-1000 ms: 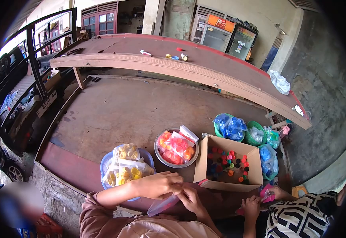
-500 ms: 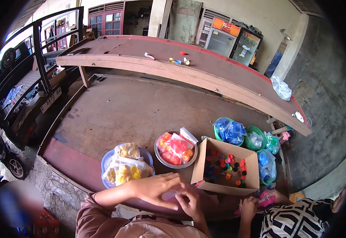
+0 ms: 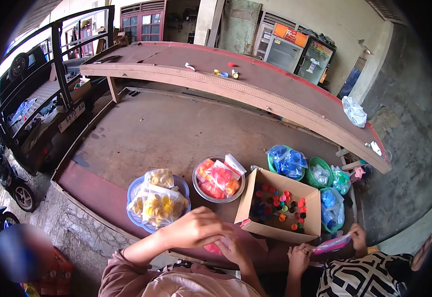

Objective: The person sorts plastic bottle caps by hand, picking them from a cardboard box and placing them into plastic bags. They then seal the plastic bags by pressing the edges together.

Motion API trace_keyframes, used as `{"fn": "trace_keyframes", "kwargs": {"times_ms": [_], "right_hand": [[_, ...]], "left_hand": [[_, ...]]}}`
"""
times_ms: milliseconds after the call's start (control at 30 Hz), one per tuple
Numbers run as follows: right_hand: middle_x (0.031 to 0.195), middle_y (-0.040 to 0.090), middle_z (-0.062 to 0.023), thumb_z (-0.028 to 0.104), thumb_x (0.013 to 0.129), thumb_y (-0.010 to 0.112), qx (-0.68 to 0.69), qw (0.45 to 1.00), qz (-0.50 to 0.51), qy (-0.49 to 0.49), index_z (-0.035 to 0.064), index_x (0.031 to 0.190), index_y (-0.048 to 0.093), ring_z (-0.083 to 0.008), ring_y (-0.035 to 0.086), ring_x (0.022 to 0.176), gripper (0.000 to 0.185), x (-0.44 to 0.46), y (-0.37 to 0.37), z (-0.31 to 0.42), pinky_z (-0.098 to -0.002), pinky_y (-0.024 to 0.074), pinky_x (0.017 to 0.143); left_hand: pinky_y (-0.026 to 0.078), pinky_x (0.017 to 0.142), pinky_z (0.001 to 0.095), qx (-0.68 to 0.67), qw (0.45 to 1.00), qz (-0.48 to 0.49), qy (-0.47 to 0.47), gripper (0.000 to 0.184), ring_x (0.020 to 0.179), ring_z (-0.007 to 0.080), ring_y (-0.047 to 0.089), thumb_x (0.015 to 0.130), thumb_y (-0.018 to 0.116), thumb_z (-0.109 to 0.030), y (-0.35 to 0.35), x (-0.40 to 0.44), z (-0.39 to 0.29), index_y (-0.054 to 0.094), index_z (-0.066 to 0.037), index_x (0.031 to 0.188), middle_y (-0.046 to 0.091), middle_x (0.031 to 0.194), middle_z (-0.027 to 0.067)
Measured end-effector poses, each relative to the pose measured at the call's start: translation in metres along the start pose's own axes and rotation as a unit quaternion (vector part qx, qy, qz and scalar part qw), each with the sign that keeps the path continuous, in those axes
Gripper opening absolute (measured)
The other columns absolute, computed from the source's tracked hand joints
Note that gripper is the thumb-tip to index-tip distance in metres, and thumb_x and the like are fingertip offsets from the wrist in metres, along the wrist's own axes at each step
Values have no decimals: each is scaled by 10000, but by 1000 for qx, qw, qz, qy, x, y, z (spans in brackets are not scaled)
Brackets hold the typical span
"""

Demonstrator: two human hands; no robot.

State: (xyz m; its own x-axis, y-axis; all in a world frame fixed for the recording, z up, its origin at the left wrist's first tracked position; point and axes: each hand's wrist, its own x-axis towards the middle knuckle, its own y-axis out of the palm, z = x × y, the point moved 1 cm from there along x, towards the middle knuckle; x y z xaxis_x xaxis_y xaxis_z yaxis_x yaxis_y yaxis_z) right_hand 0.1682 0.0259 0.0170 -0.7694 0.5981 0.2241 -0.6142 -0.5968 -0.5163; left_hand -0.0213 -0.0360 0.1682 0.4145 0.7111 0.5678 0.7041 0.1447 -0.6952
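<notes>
My left hand (image 3: pixel 199 228) is closed, its fingers curled down in a pinch over my right hand (image 3: pixel 235 248). My right hand is closed too, thumb and fingertips together just below. Between and under them shows a small pinkish-red translucent plastic bag (image 3: pixel 213 248), partly hidden by the fingers. Nearest my left hand stands a blue basin (image 3: pixel 133 214) with bags of yellow caps (image 3: pixel 159 205). Beyond my hands is a metal bowl (image 3: pixel 196 184) of bagged red and orange caps (image 3: pixel 219 179). A cardboard box (image 3: pixel 275 232) holding loose coloured caps (image 3: pixel 282 208) stands to the right.
Green baskets (image 3: pixel 309 175) with bagged blue and clear items stand beyond the box. At the right, a co-worker's hands (image 3: pixel 299 256) hold a pink plastic bag (image 3: pixel 332 244). A raised wooden bench (image 3: pixel 255 86) crosses behind the low table (image 3: pixel 166 128); a truck (image 3: pixel 52 94) is parked left.
My left hand's spread fingers have closed into a pinch. The plastic between my hands now looks pinkish-red instead of clear. The co-worker has stretched the pink bag between both hands.
</notes>
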Motion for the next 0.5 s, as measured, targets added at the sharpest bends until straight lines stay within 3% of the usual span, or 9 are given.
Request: {"fn": "trace_keyframes", "kwargs": {"times_ms": [67,133,167,200,267,333,433,500], "right_hand": [[914,620,-144,141,825,603,31,999,-7,30,-3,955,593,-241,619,813,194,-6,0,-7,-313,469,685],[911,623,-109,153,842,590,148,986,-62,52,5,967,598,-202,603,828,193,-18,4,-27,-299,459,713],[909,624,-91,159,851,584,206,972,-91,62,10,973,601,-183,596,835,193,-20,4,-33,-292,454,728],[903,621,-73,161,857,577,203,972,-93,70,12,972,603,-169,586,831,189,-17,-1,-28,-288,450,734],[892,614,-37,165,870,564,198,971,-95,94,17,970,607,-140,568,823,183,-17,-11,-15,-279,443,748],[940,613,-35,154,873,561,262,956,-47,121,15,1026,597,-128,567,846,210,-20,-6,-33,-269,439,761],[998,607,-42,141,863,575,294,946,12,137,5,1094,569,-117,563,878,268,-9,-6,-33,-266,439,783],[1014,604,-50,158,837,613,305,944,12,122,-6,1124,540,-126,556,917,339,-8,-7,-28,-277,436,815]], "left_hand": [[421,796,346,-63,991,-116,-20,390,888,244,566,734,681,-179,-5,-20,11,524,-57,1069,592,966,108],[410,827,342,-162,957,-235,-58,532,952,231,548,697,725,-212,13,-59,31,478,-39,1135,562,1071,137],[388,885,358,-289,916,-246,-129,761,1074,227,479,634,776,-248,30,-76,37,373,-15,1236,462,1217,165],[369,922,376,-272,930,-185,-167,901,1142,216,418,611,798,-246,35,-80,35,268,-11,1301,371,1302,159],[398,893,368,-226,941,-105,-230,831,1063,221,486,620,798,-236,71,-93,37,342,12,1269,465,1215,163],[440,821,360,-233,940,-21,-248,543,933,215,557,687,756,-186,113,-110,41,506,16,1124,563,1076,154],[460,745,327,-244,934,-87,-245,241,800,195,590,751,697,-124,151,-118,52,596,13,922,615,886,128],[454,726,304,-275,913,-123,-276,154,788,163,580,773,671,-93,155,-120,57,596,4,866,611,829,94]]}}
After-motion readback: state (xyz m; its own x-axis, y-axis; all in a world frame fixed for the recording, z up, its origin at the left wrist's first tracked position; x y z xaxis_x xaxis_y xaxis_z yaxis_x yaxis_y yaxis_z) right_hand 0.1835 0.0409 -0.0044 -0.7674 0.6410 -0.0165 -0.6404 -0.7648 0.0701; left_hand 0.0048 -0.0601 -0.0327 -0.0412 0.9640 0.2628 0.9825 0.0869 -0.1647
